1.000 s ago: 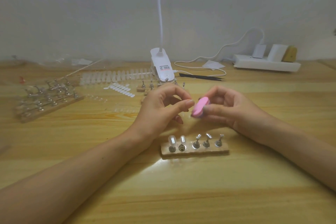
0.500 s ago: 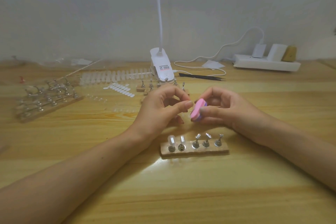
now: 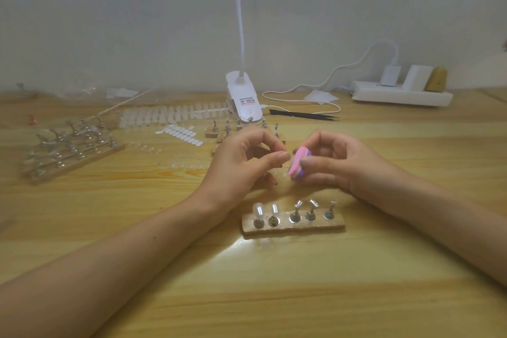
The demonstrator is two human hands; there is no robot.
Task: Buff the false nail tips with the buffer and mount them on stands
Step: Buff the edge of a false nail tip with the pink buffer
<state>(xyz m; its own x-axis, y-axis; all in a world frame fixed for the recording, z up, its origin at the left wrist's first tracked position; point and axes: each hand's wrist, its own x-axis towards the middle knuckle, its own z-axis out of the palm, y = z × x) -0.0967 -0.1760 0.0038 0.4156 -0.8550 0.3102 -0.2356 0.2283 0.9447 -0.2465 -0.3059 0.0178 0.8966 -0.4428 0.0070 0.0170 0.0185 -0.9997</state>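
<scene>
Buffing at a wooden desk, seen from the head camera: a person's left hand [image 3: 241, 162] pinches thumb to forefinger. I judge it holds a small clear false nail tip, though the tip itself is too glassy to make out. The right hand [image 3: 337, 164] clamps a pink oval foam buffer with a purple edge [image 3: 297, 163], its face touching those fingertips.

At 6 o'clock of the hands sits a short wooden stand block with five metal pegs [image 3: 293, 225]. Two mounted clear tips [image 3: 258, 210] stand on its left pegs, and three pegs are bare. A white clip lamp [image 3: 242, 99] stands at 12 o'clock, with loose white oval tips [image 3: 179, 133] at 10 o'clock.

The risk: too firm a stroke could flick the tip from the pinch and lose it among the look-alike loose ones. A dropping wrist could knock the block and shed the mounted pair.
</scene>
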